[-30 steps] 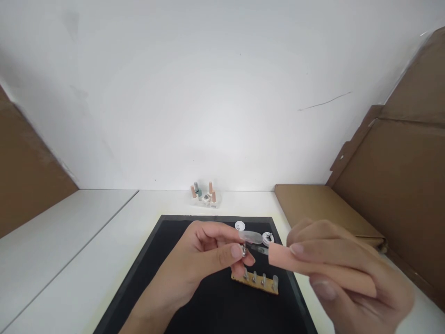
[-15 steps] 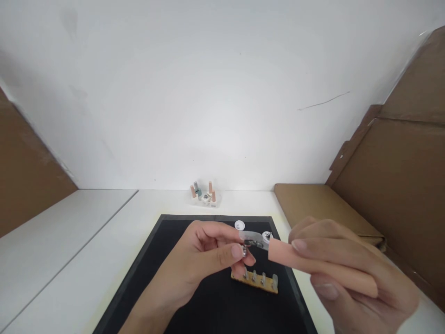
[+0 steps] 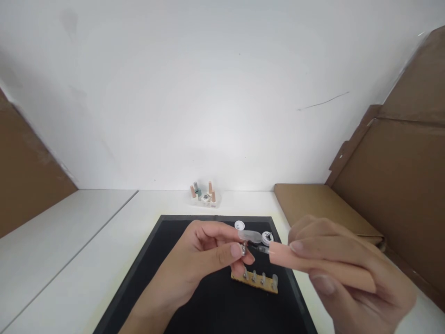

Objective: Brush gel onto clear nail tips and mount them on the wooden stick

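Observation:
Between thumb and fingers, my left hand (image 3: 205, 257) pinches a small silver metal holder (image 3: 244, 250). A clear false nail tip (image 3: 251, 236) juts to the right from it. My right hand (image 3: 347, 273) is closed on the long peach cap of a nail polish brush (image 3: 323, 266), and its bristle end points left, just under the nail tip. Whether the dark bristles touch the tip I cannot tell. Below the fingers lies a tan strip (image 3: 259, 284) with several clear nail tips standing on it, partly hidden by my left hand.
Behind the hands, a white round lid (image 3: 239, 225) and a white round pot (image 3: 267, 238) with dark bits lie on the black mat (image 3: 205, 306). A clear tray (image 3: 205, 203) of small polish bottles stands by the wall. Cardboard (image 3: 323, 206) lies at the right.
The brush end has dropped slightly and shifted a little right, so more of the clear nail tip shows above it. My left hand has barely moved.

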{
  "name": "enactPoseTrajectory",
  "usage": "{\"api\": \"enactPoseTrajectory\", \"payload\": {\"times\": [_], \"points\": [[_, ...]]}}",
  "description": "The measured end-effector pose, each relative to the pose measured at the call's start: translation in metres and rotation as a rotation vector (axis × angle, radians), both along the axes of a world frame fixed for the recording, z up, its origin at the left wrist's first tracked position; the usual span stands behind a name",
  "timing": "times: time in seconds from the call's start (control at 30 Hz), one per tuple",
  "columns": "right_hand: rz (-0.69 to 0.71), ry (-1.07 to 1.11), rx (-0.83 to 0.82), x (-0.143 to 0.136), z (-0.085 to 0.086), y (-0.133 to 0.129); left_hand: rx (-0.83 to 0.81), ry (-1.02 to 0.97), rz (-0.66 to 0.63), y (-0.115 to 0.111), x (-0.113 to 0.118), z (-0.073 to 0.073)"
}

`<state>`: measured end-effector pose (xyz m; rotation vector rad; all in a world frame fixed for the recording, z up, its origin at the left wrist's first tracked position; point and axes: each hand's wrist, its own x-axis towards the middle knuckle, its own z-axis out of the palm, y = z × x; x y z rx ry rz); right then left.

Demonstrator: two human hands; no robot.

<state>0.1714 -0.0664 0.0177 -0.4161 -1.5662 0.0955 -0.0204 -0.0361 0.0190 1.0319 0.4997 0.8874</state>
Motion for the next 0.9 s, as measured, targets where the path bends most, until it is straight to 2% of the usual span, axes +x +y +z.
{"api": "enactPoseTrajectory", "payload": {"times": [0.23,0.73,0.9], "points": [[-0.042,0.012,0.0,0.0002,-0.004,0.0011,0.009,0.034,0.012,0.0002,0.0001,-0.0007],[-0.027,0.046,-0.005,0.0012,-0.0054,-0.0001,0.009,0.037,0.015,0.0008,0.0002,-0.0032],[-0.082,0.064,-0.023,0.0032,-0.0066,0.0003,-0.002,0.036,0.024,0.0011,0.0009,-0.0039]]}}
